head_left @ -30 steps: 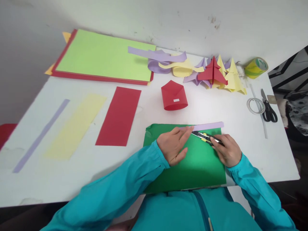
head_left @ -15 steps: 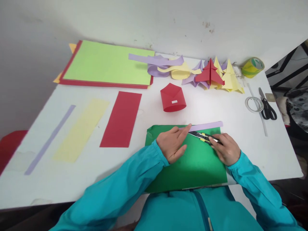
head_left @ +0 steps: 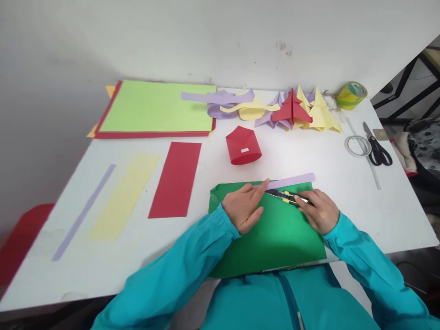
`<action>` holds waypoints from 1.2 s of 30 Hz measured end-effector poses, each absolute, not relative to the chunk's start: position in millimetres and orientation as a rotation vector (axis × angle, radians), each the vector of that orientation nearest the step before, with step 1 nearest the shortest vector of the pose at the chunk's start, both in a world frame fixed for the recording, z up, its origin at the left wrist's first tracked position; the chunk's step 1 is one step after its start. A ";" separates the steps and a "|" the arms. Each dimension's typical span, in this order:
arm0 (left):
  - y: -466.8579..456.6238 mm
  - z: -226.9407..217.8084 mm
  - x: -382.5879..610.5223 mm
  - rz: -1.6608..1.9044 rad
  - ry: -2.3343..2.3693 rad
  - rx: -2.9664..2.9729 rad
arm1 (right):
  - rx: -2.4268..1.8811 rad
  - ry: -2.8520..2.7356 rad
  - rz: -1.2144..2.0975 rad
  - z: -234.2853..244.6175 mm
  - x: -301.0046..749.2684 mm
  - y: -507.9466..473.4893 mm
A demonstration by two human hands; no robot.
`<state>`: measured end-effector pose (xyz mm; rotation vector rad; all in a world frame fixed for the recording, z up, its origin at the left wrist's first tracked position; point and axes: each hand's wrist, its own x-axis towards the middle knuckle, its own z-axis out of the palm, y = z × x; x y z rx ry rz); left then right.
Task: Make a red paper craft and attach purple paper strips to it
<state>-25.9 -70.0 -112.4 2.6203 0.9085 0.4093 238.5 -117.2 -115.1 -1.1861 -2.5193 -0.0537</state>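
Note:
My left hand (head_left: 242, 210) presses down on a narrow purple paper strip (head_left: 292, 181), index finger stretched out and thumb apart. Beneath lies a green sheet (head_left: 271, 243) at the table's front edge, the strip running along its far edge. My right hand (head_left: 320, 211) is closed around a yellow-and-black utility knife (head_left: 288, 197). Its blade points left, with the tip beside my left fingertips at the strip's near edge. Just beyond the strip stands a folded red paper piece (head_left: 243, 145) with a small white patch. My left fingers cover the strip's left end.
A red rectangle (head_left: 175, 179), a pale yellow one (head_left: 125, 197) and a purple strip (head_left: 84, 212) lie left. Behind are stacked sheets (head_left: 158, 105), curled paper pieces (head_left: 225, 110) and folded paper shapes (head_left: 292, 110). Scissors (head_left: 378, 151), a white tape roll (head_left: 357, 146) and yellow-green tape (head_left: 351, 96) sit right.
The camera view has shifted slightly, so everything on the table appears moved. Both hands, the knife and the strip keep nearly the same places relative to one another.

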 end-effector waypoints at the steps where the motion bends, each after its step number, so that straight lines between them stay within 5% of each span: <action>1: -70.1 -112.7 -25.8 0.410 0.908 2.620 | -1.186 -2.515 -0.060 -115.5 238.3 -117.0; 17: -17.7 -133.2 -48.1 0.603 0.593 2.644 | -1.168 -2.502 -0.070 -118.7 238.8 -114.5; 26: 5.4 -126.6 -25.3 0.137 0.524 2.609 | -1.212 -2.487 0.027 -121.0 239.5 -115.0; 36: 13.4 -137.5 -24.9 0.055 0.507 2.583 | -1.178 -2.505 -0.031 -117.4 233.2 -111.2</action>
